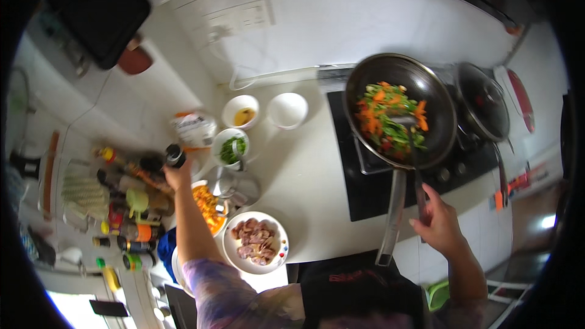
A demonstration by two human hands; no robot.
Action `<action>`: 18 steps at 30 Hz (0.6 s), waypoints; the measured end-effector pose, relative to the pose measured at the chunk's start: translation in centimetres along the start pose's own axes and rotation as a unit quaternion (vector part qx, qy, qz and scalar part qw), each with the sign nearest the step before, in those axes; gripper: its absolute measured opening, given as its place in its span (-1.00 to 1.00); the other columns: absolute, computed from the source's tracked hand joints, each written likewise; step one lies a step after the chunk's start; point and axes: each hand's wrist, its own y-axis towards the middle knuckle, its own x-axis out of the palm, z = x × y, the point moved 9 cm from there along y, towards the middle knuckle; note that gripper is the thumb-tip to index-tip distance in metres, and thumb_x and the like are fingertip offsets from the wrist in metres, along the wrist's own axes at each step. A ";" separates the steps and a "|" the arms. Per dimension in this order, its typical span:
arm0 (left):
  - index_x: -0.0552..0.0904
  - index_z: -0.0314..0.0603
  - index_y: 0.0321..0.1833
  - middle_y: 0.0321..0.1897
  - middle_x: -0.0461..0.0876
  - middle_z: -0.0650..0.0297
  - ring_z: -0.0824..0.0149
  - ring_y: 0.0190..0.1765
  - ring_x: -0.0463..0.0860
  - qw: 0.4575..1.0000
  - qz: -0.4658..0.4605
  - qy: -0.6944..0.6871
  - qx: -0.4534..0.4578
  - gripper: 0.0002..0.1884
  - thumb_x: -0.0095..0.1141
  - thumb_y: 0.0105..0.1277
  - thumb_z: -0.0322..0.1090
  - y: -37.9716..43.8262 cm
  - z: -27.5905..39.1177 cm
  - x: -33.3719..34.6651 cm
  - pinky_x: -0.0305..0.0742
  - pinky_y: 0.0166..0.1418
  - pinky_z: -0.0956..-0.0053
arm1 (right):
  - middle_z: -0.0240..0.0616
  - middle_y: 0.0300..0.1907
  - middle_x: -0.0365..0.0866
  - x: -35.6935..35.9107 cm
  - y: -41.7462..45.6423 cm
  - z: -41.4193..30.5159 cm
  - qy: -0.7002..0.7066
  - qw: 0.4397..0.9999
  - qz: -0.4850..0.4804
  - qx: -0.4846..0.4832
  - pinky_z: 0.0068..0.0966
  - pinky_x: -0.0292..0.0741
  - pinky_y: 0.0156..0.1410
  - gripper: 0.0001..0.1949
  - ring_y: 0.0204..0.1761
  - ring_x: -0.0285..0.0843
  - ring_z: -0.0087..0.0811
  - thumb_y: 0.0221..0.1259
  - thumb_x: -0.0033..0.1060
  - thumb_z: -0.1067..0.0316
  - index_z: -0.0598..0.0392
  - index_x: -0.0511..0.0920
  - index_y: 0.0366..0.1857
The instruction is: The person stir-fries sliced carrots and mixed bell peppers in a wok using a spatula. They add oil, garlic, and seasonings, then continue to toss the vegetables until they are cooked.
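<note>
My right hand (434,221) grips the handle of a spatula (415,155), whose blade rests among chopped carrots and green vegetables (388,114) in a wok (434,96) on the cooktop. My left hand (178,173) is closed around a small dark-topped container (175,155), near the seasoning bottles at the left. Close to my left forearm are a dish of orange-yellow food (208,205), a metal pot or jug (237,187) and a white plate (231,256) of cooked-looking meat pieces (256,240). A bowl of chopped greens (232,148) with a spoon stands beyond them.
Two white bowls, one with yellow liquid (244,116) and one apparently empty (287,110), stand towards the wall. A lidded pan (484,100) sits right of the wok on the black cooktop (347,192). The wok's handle (392,219) projects past the counter edge. A white bag (195,130) lies at the left.
</note>
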 end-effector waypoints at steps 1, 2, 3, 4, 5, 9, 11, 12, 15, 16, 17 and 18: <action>0.40 -0.45 0.19 0.08 0.57 -0.03 0.12 0.12 0.59 1.000 0.000 0.006 -0.008 -0.08 0.56 -0.25 -0.12 0.4 -0.8 0.1 0.44 0.21 0.30 | -0.19 -0.52 0.58 -0.2 0.0 0.2 0.012 1.000 -0.004 0.002 -0.34 0.52 -0.30 -0.28 -0.49 0.59 -0.20 -0.08 0.40 0.39 0.17 0.29 0.28; 0.38 -0.47 0.21 0.10 0.55 -0.03 0.12 0.13 0.58 1.000 -0.017 0.000 -0.011 -0.07 0.56 -0.24 -0.13 0.7 -1.3 0.4 0.44 0.21 0.31 | -0.12 -0.37 0.60 -0.9 -0.2 0.0 -0.021 0.999 0.010 -0.032 -0.26 0.53 -0.23 -0.37 -0.35 0.61 -0.08 -0.02 0.29 0.46 0.15 0.32 0.24; 0.37 -0.48 0.22 0.12 0.54 -0.03 0.13 0.14 0.57 0.998 -0.041 -0.046 0.004 -0.06 0.57 -0.22 -0.13 0.6 -1.1 0.6 0.43 0.22 0.31 | -0.10 -0.32 0.59 -1.9 -0.1 0.1 -0.071 0.995 0.042 -0.054 -0.23 0.52 -0.21 -0.40 -0.31 0.61 -0.06 0.00 0.25 0.47 0.14 0.33 0.24; 0.35 -0.50 0.24 0.14 0.53 -0.04 0.14 0.15 0.56 0.994 -0.057 -0.089 -0.005 -0.04 0.57 -0.21 -0.13 0.5 -0.9 0.3 0.42 0.23 0.31 | -0.08 -0.27 0.58 -2.9 0.0 -0.1 -0.114 0.986 0.072 -0.095 -0.21 0.52 -0.19 -0.42 -0.27 0.60 -0.04 0.02 0.20 0.48 0.13 0.33 0.23; 0.34 -0.52 0.26 0.17 0.50 -0.04 0.14 0.18 0.54 0.994 -0.071 -0.081 -0.019 -0.05 0.56 -0.17 -0.15 0.0 -0.4 -0.3 0.42 0.24 0.31 | -0.06 -0.23 0.57 -3.9 -0.1 -0.2 -0.157 0.973 0.099 -0.139 -0.18 0.52 -0.17 -0.45 -0.23 0.59 -0.03 0.04 0.16 0.50 0.12 0.34 0.22; 0.34 -0.47 0.28 0.15 0.50 0.02 0.19 0.16 0.52 0.994 0.033 -0.090 -0.045 -0.25 0.43 0.10 -0.26 -5.5 6.6 -9.6 0.46 0.18 0.38 | -0.12 -0.25 0.57 -8.1 0.6 3.6 -0.192 0.968 0.150 -0.062 -0.14 0.50 -0.12 -0.58 -0.23 0.57 -0.04 0.16 0.05 0.53 -0.05 0.48 0.14; 0.38 -0.35 0.27 0.07 0.54 0.11 0.28 0.05 0.55 0.983 0.123 -0.135 0.035 -0.41 0.32 0.24 -0.29 -10.6 13.3 -14.8 0.48 0.08 0.43 | -0.13 -0.32 0.57 -10.0 0.8 4.5 -0.122 0.978 0.157 -0.064 -0.19 0.50 -0.15 -0.63 -0.28 0.57 -0.08 0.19 0.08 0.49 -0.05 0.53 0.10; 0.42 -0.31 0.23 0.02 0.56 0.15 0.32 0.00 0.55 0.973 0.112 -0.181 0.091 -0.49 0.28 0.27 -0.30 -13.8 16.8 -16.0 0.48 0.06 0.44 | -0.14 -0.35 0.57 -10.8 1.1 4.7 -0.087 0.982 0.157 -0.061 -0.21 0.50 -0.16 -0.66 -0.31 0.57 -0.10 0.21 0.09 0.48 -0.05 0.56 0.08; 0.51 -0.26 0.07 -0.14 0.57 0.25 0.39 -0.08 0.54 0.949 -0.014 -0.262 0.174 -0.67 0.19 0.31 -0.31 -24.3 25.1 -13.2 0.48 0.01 0.47 | -0.13 -0.43 0.55 -11.5 3.5 3.4 -0.111 0.972 0.176 -0.110 -0.26 0.49 -0.19 -0.70 -0.36 0.56 -0.14 0.25 0.12 0.39 -0.10 0.60 0.05; 0.53 -0.27 0.00 -0.24 0.54 0.30 0.40 -0.07 0.54 0.937 -0.127 -0.301 0.123 -0.73 0.15 0.31 -0.32 -28.4 26.5 -9.0 0.48 0.01 0.47 | -0.13 -0.42 0.56 -11.1 4.9 3.3 -0.123 0.972 0.169 -0.103 -0.26 0.49 -0.20 -0.70 -0.36 0.57 -0.14 0.26 0.12 0.35 -0.12 0.60 0.06; 0.51 -0.25 0.06 -0.18 0.54 0.31 0.40 -0.02 0.54 0.898 -0.317 -0.295 0.081 -0.70 0.15 0.29 -0.39 -33.1 28.0 -4.3 0.46 0.04 0.47 | -0.13 -0.42 0.56 -10.5 6.3 3.6 -0.142 0.974 0.158 -0.079 -0.26 0.48 -0.21 -0.71 -0.35 0.58 -0.13 0.28 0.12 0.30 -0.15 0.60 0.07; 0.44 -0.23 0.18 -0.06 0.53 0.27 0.39 0.05 0.53 0.819 -0.425 -0.382 0.050 -0.59 0.18 0.28 -0.42 -37.5 30.3 0.4 0.45 0.10 0.48 | -0.11 -0.41 0.57 -10.0 7.1 3.2 -0.133 0.974 0.152 -0.100 -0.25 0.49 -0.19 -0.71 -0.33 0.58 -0.11 0.30 0.09 0.25 -0.18 0.60 0.07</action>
